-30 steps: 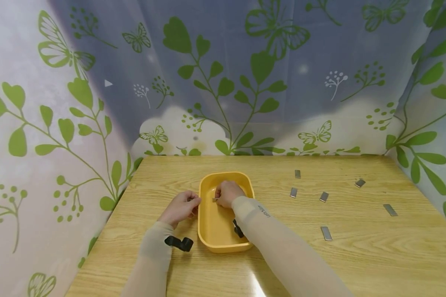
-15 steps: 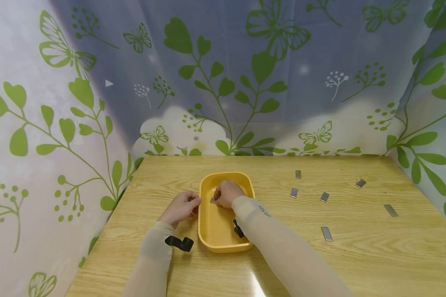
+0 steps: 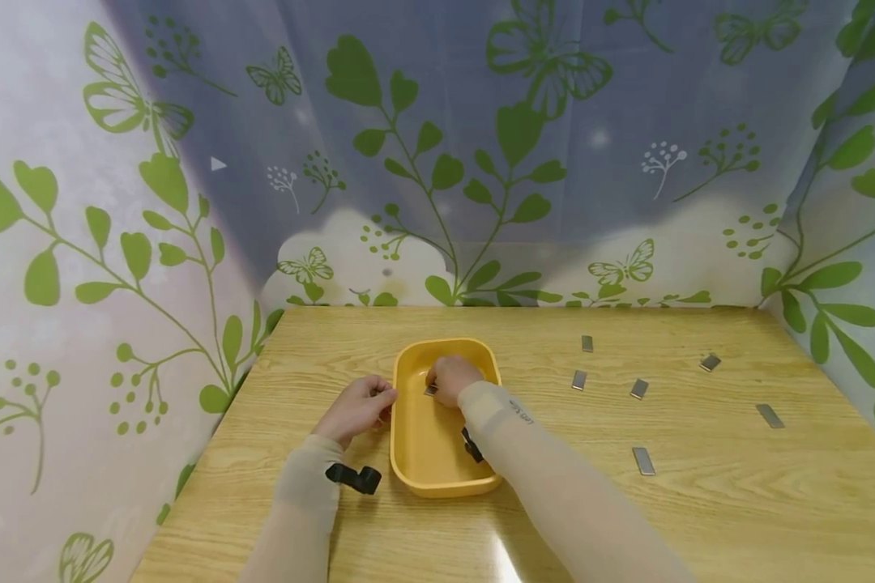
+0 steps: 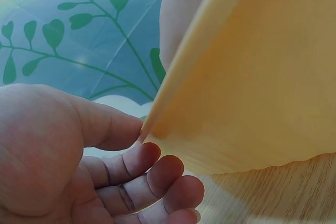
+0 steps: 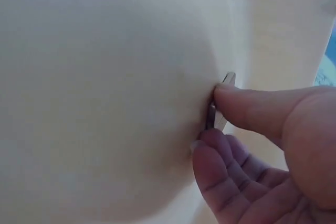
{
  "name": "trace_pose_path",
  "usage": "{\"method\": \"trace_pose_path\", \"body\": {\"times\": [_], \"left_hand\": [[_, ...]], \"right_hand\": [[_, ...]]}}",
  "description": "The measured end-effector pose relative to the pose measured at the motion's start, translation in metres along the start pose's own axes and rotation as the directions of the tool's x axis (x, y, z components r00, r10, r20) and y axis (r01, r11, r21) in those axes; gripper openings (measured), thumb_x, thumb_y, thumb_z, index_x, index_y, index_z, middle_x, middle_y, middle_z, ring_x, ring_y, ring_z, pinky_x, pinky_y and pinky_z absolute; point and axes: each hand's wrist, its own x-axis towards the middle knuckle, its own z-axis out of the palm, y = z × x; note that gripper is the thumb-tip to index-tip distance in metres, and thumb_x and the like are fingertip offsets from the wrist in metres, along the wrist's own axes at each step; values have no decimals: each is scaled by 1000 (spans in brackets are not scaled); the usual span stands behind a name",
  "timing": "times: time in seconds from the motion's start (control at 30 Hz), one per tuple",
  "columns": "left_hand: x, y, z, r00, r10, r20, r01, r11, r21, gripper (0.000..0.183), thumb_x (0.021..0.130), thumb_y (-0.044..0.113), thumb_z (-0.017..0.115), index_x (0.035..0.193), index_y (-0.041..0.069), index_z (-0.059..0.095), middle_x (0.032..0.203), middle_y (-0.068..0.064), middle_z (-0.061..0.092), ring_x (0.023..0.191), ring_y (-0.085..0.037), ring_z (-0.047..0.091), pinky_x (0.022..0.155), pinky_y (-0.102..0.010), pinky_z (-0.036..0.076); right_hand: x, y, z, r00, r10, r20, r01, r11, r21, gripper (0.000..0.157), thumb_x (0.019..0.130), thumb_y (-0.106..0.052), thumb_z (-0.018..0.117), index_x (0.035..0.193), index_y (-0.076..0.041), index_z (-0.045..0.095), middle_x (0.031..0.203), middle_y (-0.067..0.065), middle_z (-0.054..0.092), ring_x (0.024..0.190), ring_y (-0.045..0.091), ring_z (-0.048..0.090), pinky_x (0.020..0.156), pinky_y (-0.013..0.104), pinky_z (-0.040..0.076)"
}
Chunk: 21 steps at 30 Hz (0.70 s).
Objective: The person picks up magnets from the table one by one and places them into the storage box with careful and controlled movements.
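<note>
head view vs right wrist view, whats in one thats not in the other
Only the head view shows the left hand at the container's edge, the wooden tabletop and six small grey pieces lying on it.

Only the right wrist view clearly shows the thumb of the right hand pressing on a flat piece.

Both show that hand, at least part of the piece it holds, and the inside of the yellow container, paler in the wrist view.
</note>
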Motion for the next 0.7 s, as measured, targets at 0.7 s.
{"method": "trace_pose_path", "body": {"times": [0.7], "left_hand": [[1, -2, 0, 1000, 5, -4, -5, 1000, 25, 22, 99, 19, 53, 106, -1, 59, 85, -11, 59, 78, -25, 57, 66, -37, 48]], "right_hand": [[2, 16, -9, 1000, -2, -4, 1, 996, -86, 21, 91, -16, 66, 70, -13, 68, 70, -3, 61, 70, 15, 51, 69, 28, 46]]}}
